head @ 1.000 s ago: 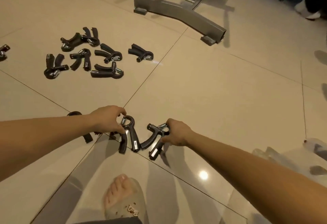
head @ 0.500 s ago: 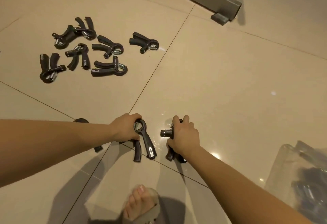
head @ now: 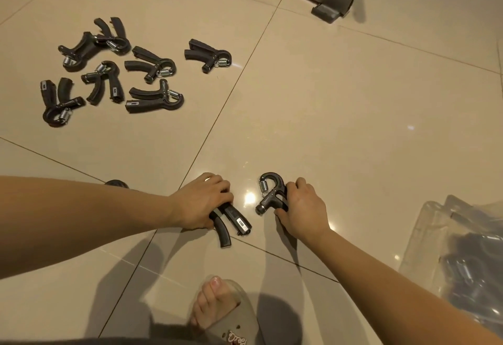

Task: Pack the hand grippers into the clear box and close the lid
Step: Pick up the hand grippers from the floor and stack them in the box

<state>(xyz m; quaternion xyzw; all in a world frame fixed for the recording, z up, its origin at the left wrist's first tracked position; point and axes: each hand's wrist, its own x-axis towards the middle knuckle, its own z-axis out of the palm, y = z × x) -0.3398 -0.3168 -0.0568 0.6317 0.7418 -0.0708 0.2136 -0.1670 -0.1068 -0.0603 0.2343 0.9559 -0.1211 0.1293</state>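
Fingers (head: 221,190) of left hand (head: 198,203) around hand gripper (head: 239,222), right hand (head: 302,208) around second hand gripper (head: 268,200).

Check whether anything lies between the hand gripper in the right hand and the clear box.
Nothing visible does. The right hand grips the hand gripper, and only bare floor tile lies between it and the clear box at the right edge.
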